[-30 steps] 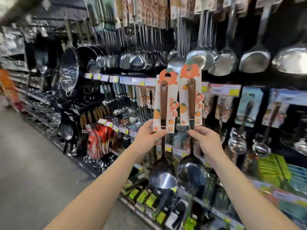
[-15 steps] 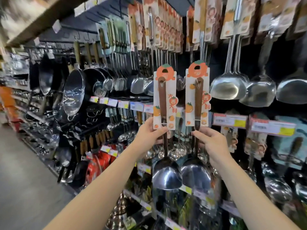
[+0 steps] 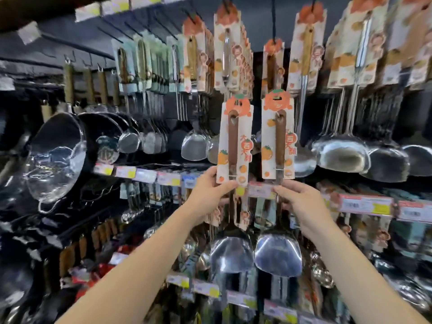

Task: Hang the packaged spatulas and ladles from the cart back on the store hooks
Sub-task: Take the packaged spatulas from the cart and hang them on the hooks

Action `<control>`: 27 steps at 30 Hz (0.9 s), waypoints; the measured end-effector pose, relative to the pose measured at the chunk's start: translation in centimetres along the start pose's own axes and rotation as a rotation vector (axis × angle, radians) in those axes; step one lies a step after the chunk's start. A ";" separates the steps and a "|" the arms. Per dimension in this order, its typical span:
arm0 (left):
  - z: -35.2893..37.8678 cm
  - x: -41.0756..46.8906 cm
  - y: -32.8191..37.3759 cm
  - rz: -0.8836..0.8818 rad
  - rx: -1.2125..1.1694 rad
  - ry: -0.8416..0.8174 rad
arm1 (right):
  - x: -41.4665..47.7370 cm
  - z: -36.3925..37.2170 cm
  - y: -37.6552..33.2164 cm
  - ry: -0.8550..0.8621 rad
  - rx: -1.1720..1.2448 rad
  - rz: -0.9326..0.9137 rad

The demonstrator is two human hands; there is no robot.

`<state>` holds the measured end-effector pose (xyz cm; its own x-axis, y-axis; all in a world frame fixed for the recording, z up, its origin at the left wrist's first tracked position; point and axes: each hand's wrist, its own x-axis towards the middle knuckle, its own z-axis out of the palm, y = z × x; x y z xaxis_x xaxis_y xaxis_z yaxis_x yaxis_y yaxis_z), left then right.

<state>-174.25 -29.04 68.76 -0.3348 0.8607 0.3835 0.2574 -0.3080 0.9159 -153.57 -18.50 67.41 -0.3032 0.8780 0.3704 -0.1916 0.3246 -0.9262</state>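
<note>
While a plastic-wrapped wok (image 3: 56, 160) hangs at the far left of the store wall, a row of price tags (image 3: 145, 175) runs along the shelf edge toward the middle. The left hand (image 3: 208, 195) pinches the lower edge of the card of the left spatula (image 3: 234, 141), thumb in front, and holds it upright before the display; the brown handle lies on the card and the steel blade hangs below the hand. Just beside it, apart from it, the right spatula (image 3: 280, 136) stands upright in the same way, and the right hand (image 3: 301, 202) grips the bottom of its card with curled fingers. Both cards are held in the air below the packaged utensils (image 3: 230, 50) that hang on the hooks above. Further right, large steel ladles (image 3: 341, 155) hang in a row.
</note>
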 end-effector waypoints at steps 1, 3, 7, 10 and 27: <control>-0.8 0.7 0.1 0.014 -0.002 -0.014 | 0.5 0.9 -0.2 0.020 0.010 0.000; -2.2 2.0 0.5 0.030 -0.020 -0.045 | 1.2 2.4 -0.8 0.047 0.006 0.004; -4.3 4.0 1.1 0.077 -0.002 -0.095 | 2.0 4.6 -2.0 0.087 -0.023 0.005; -5.2 5.2 1.5 0.096 -0.036 -0.123 | 2.5 5.6 -2.6 0.121 -0.014 0.001; -5.3 10.4 6.6 0.209 -0.119 -0.115 | 9.8 5.0 -10.3 0.171 -0.013 -0.185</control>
<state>-180.88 -24.23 79.40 -0.1788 0.8114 0.5564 0.1997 -0.5238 0.8281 -159.25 -14.96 80.90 -0.1016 0.8495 0.5176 -0.2166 0.4890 -0.8450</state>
